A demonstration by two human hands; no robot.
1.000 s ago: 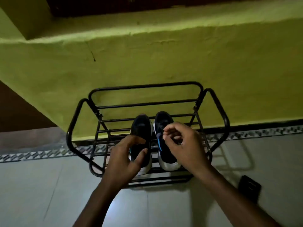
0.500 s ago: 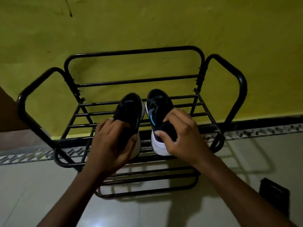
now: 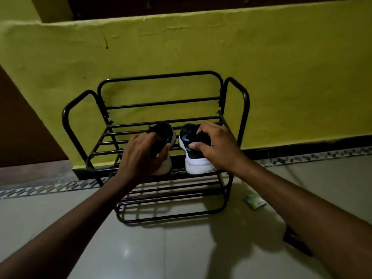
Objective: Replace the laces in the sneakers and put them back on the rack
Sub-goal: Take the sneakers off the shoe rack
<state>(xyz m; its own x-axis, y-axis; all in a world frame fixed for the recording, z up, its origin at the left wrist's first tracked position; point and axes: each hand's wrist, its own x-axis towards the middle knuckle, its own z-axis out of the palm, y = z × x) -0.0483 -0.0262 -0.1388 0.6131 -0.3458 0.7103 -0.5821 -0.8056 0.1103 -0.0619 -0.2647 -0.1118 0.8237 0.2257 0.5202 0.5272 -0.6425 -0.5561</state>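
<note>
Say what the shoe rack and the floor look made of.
Shoe rack: likely metal tubing, painted glossy black; thin round bars with bent corners. Floor: probably glazed or polished tile; it shows grout lines and a light reflection.

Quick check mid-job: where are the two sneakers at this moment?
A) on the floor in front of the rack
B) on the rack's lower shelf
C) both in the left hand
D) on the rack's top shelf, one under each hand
D: the left sneaker and right sneaker sit on the top bars of the rack, the left hand gripping one, the right hand the other.
</note>
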